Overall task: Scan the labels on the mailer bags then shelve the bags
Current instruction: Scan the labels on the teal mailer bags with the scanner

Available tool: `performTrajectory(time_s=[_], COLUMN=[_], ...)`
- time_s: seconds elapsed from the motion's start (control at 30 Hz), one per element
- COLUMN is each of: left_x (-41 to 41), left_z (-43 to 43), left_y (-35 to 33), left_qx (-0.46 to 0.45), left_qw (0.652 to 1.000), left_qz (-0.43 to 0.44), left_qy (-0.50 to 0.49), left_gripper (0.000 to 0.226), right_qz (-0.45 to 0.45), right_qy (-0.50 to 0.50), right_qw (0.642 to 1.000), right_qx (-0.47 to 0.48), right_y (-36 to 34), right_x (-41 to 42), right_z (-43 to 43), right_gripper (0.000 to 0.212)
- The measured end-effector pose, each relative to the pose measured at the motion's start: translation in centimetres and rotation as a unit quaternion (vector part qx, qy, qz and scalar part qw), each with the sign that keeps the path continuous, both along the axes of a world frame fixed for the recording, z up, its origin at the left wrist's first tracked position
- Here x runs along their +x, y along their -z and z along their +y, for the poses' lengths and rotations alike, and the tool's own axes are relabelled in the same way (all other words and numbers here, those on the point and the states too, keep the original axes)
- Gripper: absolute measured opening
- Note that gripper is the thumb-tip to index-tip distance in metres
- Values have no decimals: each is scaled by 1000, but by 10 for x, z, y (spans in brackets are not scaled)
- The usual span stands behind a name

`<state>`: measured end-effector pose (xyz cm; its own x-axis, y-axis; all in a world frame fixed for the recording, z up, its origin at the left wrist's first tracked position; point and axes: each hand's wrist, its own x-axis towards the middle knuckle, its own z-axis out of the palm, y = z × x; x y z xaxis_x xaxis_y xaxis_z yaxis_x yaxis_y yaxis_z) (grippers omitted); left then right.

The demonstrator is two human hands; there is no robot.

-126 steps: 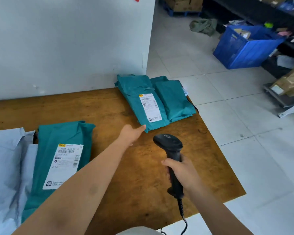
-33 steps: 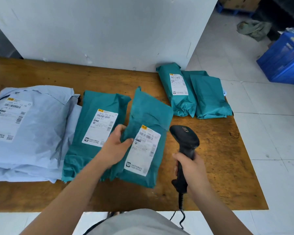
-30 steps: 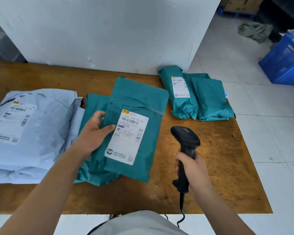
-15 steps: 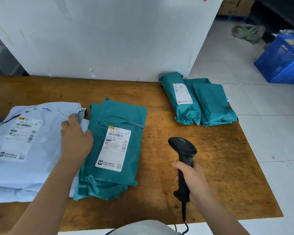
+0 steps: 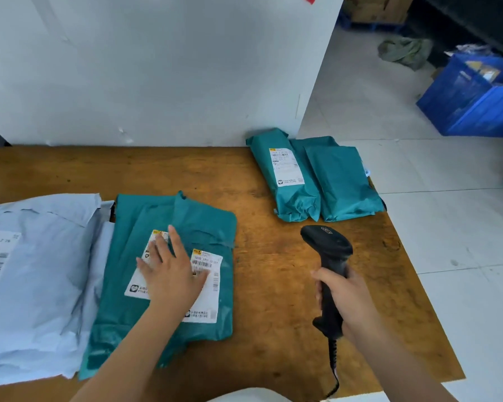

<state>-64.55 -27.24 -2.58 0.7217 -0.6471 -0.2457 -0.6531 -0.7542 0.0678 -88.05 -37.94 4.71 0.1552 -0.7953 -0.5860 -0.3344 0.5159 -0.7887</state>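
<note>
I see the upper teal bag (image 5: 209,221) lying label-up on the lower teal bag (image 5: 119,285), left of centre near the front edge of the wooden table (image 5: 273,175). My view of both labels is partial. The upper label (image 5: 214,268) and the lower label (image 5: 137,287) are each partly covered by the left hand (image 5: 172,274), and the print is too blurred to read. That hand lies flat across them, fingers straight and spread. The right hand (image 5: 346,297) is curled tight round the grip of the black scanner (image 5: 327,248), held upright above the table to the right of the bags. Its scanning window faces away from me, and its cable runs out at the bottom edge. Pale grey mailers (image 5: 41,285) at the left are cut off by the frame. Two more teal bags (image 5: 340,175) sit at the far right corner by the white wall (image 5: 157,68).
</note>
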Motion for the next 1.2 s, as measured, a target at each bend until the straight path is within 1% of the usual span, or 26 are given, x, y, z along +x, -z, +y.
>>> performTrajectory(time_s=[0.03,0.1,0.17,0.2,0.23,0.27,0.3,0.33,0.37,0.47,0.5,0.53,0.57,0.63,0.67,0.7,0.77,0.8,0.83,0.9,0.93,0.97,1.0,1.07,1.13,1.2], left_x=[-5,-14,-15,-12,-6,1,10,20,33,74,86,95,102,105,99,92,71,60,53,46,46,48,49,54,58,58], left_z=[2,1,-3,-5,-5,-3,0,5,12,43,53,62,68,73,72,69,60,55,50,45,45,46,46,45,41,35], left_y=[1,-3,-13,-18,-19,-23,-31,-40,-51,-81,-83,-83,-78,-64,-58,-52,-46,-43,-37,-25,-20,-17,-17,-22,-25,-27], left_qx=[-23,-25,-14,-35,-80,-140,-187,-219,-236,-259,-250,-223,-178,-93,-78,-89,-156,-162,-138,-25,20,39,37,-10,-80,-124], left_qw=[1000,999,997,993,987,975,960,949,942,914,912,923,943,968,971,971,970,973,980,989,991,993,995,997,992,986], left_qz=[-11,-21,40,65,81,114,150,168,176,225,229,204,149,46,14,-6,-13,4,36,97,97,80,58,34,60,74], left_qy=[-6,-18,-65,-95,-111,-127,-143,-151,-160,-216,-231,-237,-237,-228,-228,-223,-188,-162,-140,-109,-91,-76,-68,-68,-82,-85], left_gripper=[107,83,54,39,24,17,21,26,25,12,11,7,8,34,47,56,61,59,60,73,79,85,87,80,57,36], right_qz=[-1,-2,1,1,1,-1,-3,-6,-8,-11,-10,-9,-7,-6,-5,-4,-1,2,5,10,12,14,15,15,12,5], right_qy=[0,-9,-31,-44,-56,-67,-75,-80,-85,-88,-86,-84,-84,-84,-84,-84,-79,-73,-66,-56,-53,-50,-46,-36,-29,-25], right_qw=[1000,1000,999,999,998,997,997,996,996,994,995,995,995,995,995,995,996,996,997,998,998,998,998,998,998,999], right_qx=[10,28,34,32,28,27,28,33,40,55,58,59,57,53,52,52,51,50,48,41,38,37,38,41,45,48], right_y=[2,4,6,6,7,7,7,7,8,12,14,15,16,16,16,17,16,16,16,17,17,17,17,19,20,21], right_x=[-2,-1,3,6,8,11,13,15,16,19,20,20,20,20,20,20,20,20,20,21,21,22,24,26,29,33], right_z=[-4,-10,-13,-14,-15,-15,-14,-14,-13,-7,-5,-2,1,9,13,16,22,24,26,30,33,36,39,46,52,58], right_gripper=[9,10,11,11,11,11,10,10,9,9,9,9,9,9,9,9,9,8,8,8,9,9,9,8,8,8])
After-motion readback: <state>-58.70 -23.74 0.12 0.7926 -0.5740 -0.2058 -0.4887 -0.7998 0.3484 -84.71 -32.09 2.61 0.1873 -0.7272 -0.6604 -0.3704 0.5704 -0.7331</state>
